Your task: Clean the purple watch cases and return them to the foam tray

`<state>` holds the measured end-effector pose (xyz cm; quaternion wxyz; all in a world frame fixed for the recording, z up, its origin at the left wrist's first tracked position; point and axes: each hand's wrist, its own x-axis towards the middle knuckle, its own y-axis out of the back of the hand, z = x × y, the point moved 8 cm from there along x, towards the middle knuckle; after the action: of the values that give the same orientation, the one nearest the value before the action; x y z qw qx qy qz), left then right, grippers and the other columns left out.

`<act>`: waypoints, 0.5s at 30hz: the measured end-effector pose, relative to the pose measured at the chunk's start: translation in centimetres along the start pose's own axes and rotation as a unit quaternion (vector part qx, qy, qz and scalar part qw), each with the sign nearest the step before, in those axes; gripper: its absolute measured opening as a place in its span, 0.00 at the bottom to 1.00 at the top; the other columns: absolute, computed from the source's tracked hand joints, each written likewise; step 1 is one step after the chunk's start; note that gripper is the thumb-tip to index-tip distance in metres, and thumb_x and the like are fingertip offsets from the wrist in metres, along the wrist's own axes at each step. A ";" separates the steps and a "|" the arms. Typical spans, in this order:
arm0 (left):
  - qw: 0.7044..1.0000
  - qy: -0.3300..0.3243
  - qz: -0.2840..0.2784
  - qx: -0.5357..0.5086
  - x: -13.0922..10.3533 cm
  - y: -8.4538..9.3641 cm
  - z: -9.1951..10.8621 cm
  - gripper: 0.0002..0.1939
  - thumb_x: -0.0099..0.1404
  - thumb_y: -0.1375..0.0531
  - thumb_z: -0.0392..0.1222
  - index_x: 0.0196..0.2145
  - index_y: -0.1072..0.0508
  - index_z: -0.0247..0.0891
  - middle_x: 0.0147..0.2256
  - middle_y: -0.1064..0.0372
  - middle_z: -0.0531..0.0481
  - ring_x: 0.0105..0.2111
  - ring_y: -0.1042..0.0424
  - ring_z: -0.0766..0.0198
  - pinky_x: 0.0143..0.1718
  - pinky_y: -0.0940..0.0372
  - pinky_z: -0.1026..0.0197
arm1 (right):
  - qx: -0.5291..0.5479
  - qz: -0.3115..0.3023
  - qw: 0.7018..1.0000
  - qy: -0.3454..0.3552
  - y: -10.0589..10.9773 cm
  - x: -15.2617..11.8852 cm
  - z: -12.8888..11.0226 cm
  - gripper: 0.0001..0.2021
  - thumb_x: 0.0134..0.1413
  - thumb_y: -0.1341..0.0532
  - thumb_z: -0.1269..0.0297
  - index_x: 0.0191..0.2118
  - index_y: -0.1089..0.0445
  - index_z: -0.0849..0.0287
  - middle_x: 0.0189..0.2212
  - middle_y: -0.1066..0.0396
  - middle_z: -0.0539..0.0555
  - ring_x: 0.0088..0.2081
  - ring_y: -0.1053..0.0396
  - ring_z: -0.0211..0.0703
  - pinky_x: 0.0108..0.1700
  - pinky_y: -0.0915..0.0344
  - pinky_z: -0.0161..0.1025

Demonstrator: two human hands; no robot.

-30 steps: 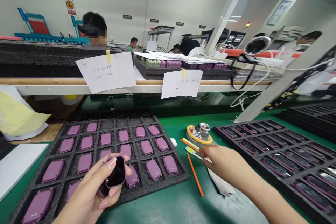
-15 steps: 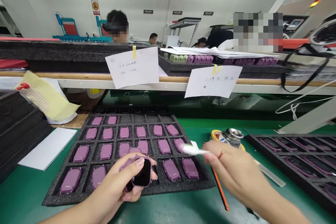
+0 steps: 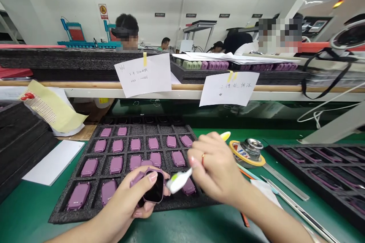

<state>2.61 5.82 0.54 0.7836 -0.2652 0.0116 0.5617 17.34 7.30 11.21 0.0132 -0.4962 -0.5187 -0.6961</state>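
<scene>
My left hand (image 3: 137,193) is closed around a purple smartwatch case (image 3: 155,188), its dark screen tilted up and my thumb on its edge. A second purple case seems to sit behind it, partly hidden by my fingers. In my closed right hand (image 3: 216,167) is a toothbrush (image 3: 177,181) with a white head and green bristles; its yellow handle end pokes out beyond my fist. The brush head is slightly blurred and lies right beside the watch's edge; contact is unclear. Beneath both hands lies a black foam tray (image 3: 61,207) with several purple watch cases in its compartments.
A dispenser bottle (image 3: 253,148) stands inside a yellow tape roll (image 3: 262,161) at right. Nearby lie tweezers (image 3: 299,209) and a metal ruler (image 3: 288,182). Another watch tray (image 3: 276,152) is far right. A shelf (image 3: 182,93) with papers spans the back; people sit beyond.
My right hand has moved left and down, bringing the toothbrush from above the tray to the watch. The left hand keeps its hold nearly unmoved.
</scene>
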 end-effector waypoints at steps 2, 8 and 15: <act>1.000 -0.001 0.003 -0.001 -0.1 0.1 -0.1 0.21 0.60 0.32 0.56 0.40 0.23 0.36 0.27 0.33 0.53 0.18 0.50 0.77 0.20 0.62 0.66 | -0.007 -0.007 1.000 0.026 -0.5 0.0 -1.0 0.18 0.59 0.49 0.70 0.18 0.41 0.57 0.17 0.43 0.48 0.24 0.49 0.39 0.32 0.53 0.42; 1.000 -0.001 -0.001 0.015 -0.5 -0.2 0.4 0.22 0.60 0.32 0.58 0.41 0.22 0.37 0.31 0.26 0.47 0.18 0.48 0.76 0.20 0.62 0.66 | -0.145 -0.124 0.965 -0.179 -1.2 -1.3 6.3 0.23 0.69 0.51 0.60 0.21 0.39 0.56 0.19 0.32 0.52 0.27 0.34 0.45 0.33 0.47 0.42; 1.000 0.003 0.000 0.003 -0.7 0.0 0.5 0.25 0.56 0.31 0.61 0.40 0.22 0.38 0.32 0.25 0.46 0.18 0.47 0.76 0.20 0.60 0.66 | -0.226 -0.349 0.830 -0.372 -1.9 -9.9 13.6 0.13 0.62 0.43 0.73 0.25 0.31 0.60 0.23 0.24 0.63 0.26 0.22 0.60 0.25 0.37 0.42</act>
<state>2.25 5.42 1.20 0.7843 -0.2640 0.0158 0.5612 30.55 13.30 2.49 -0.5375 -0.4925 -0.4514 -0.5146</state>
